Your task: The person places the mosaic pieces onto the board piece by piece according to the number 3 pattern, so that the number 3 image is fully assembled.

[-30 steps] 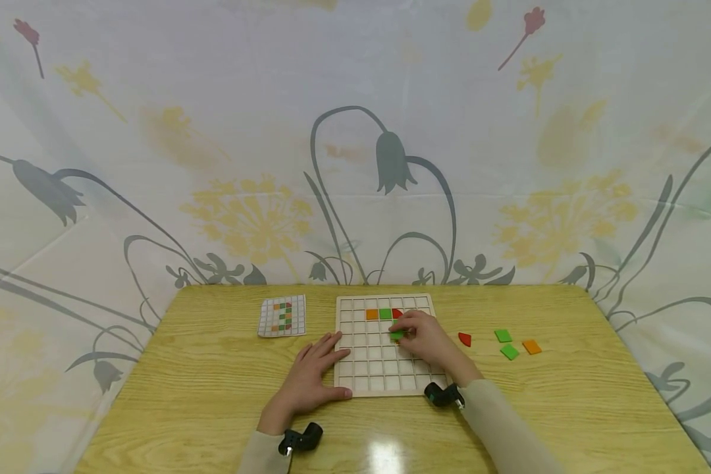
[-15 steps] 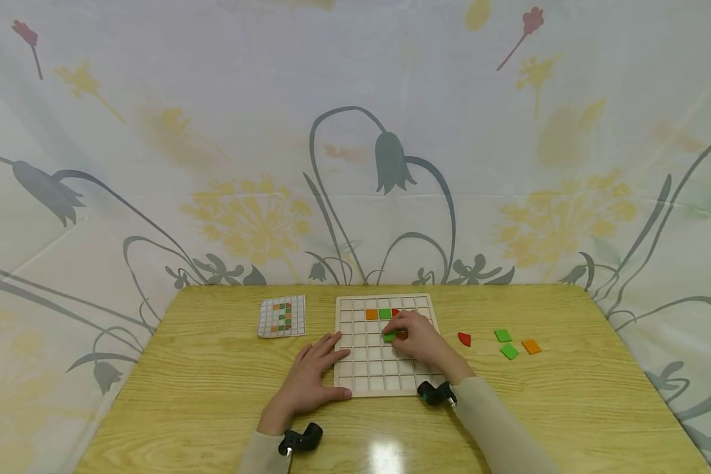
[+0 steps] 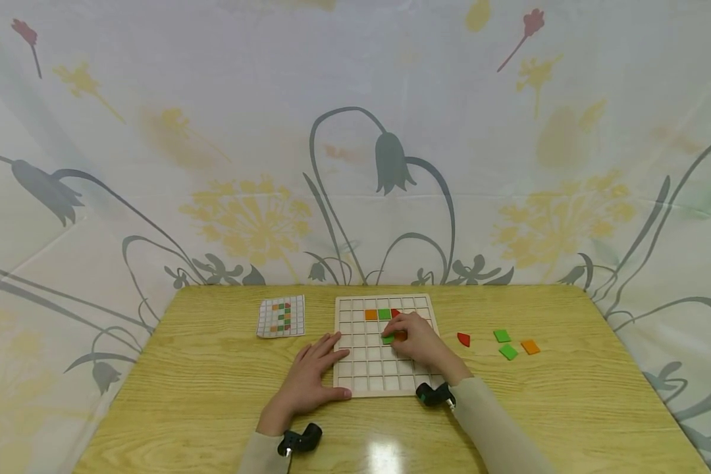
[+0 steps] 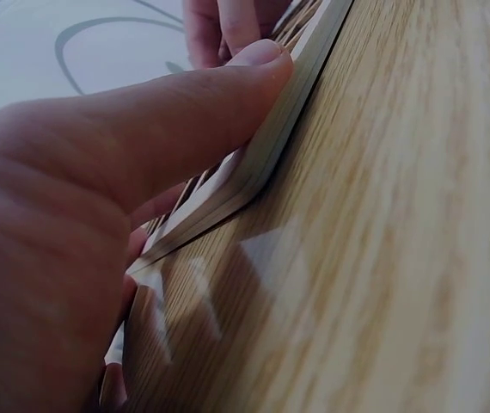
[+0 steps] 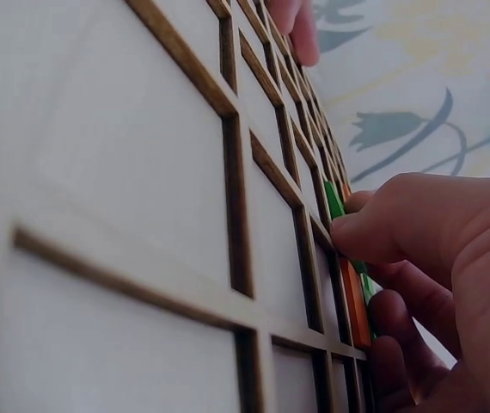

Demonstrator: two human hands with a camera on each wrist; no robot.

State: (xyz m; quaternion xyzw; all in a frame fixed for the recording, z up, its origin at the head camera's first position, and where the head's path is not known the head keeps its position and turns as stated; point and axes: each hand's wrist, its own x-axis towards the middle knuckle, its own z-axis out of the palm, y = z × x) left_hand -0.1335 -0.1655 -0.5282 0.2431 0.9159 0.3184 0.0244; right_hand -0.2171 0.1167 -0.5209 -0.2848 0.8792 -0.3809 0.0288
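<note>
My right hand (image 3: pixel 422 341) pinches a green square tile (image 3: pixel 387 339) between thumb and fingers, over a cell in the third row of the wooden grid board (image 3: pixel 361 368). In the right wrist view this green tile (image 5: pixel 334 200) is tilted against the cell's edge, beside an orange tile (image 5: pixel 355 305) set in the grid. One row farther back lie an orange square (image 3: pixel 370 315), a green square (image 3: pixel 384 314) and a red piece (image 3: pixel 395 313) partly covered by my fingers. With fingers spread, my left hand (image 3: pixel 311 378) rests at the board's left side, thumb (image 4: pixel 262 64) on its front rim.
Left of the board lies a paper card (image 3: pixel 264 326) printed with a coloured grid pattern. To the right are a loose red quarter-round tile (image 3: pixel 463 340), two green squares (image 3: pixel 501 336) and an orange square (image 3: pixel 530 347). A patterned curtain (image 3: pixel 261 131) hangs behind the table.
My right hand has shifted slightly left with the green tile, from over the orange tile's cell to the cell beside it. My left hand stays in place.
</note>
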